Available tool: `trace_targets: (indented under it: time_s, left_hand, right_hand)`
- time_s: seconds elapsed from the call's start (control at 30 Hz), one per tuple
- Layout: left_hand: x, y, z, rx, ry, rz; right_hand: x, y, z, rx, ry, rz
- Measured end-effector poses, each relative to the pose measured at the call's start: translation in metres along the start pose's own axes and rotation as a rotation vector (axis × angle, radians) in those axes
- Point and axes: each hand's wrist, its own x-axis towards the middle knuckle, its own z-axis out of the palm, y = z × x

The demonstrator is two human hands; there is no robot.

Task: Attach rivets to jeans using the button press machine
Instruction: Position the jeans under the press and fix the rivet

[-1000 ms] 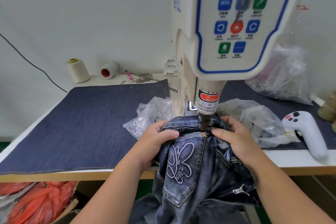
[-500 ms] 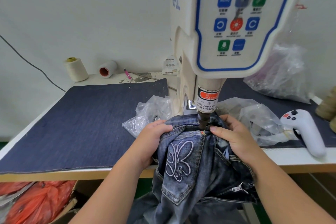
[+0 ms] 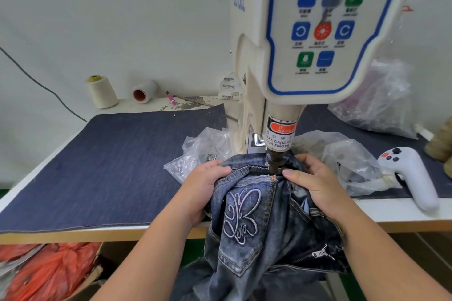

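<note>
Head view: the jeans [image 3: 247, 222] hang over the worktop [image 3: 401, 210] front edge, waistband up under the button press machine [image 3: 305, 51], embroidered back pocket facing you. The dark punch tip [image 3: 274, 166] sits right at the pocket's top corner. Your left hand [image 3: 203, 183] has its grip clamped on bunched denim left of the punch; your right hand [image 3: 315, 183] grips the waistband on the right, thumb just beside the punch. Clear plastic bags [image 3: 198, 151] lie either side of the machine. White handheld controller [image 3: 411, 173] far right. Two thread cones [image 3: 101, 91] near the wall.
</note>
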Motion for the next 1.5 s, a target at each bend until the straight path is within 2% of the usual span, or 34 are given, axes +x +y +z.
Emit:
trace_targets:
  time_s: [1.5]
  left_hand:
    - [-0.0088,0.0064,0.0093,-0.051,0.004,0.017]
  right_hand:
    - [0.0039,0.0045,-0.002,0.027,-0.011,0.006]
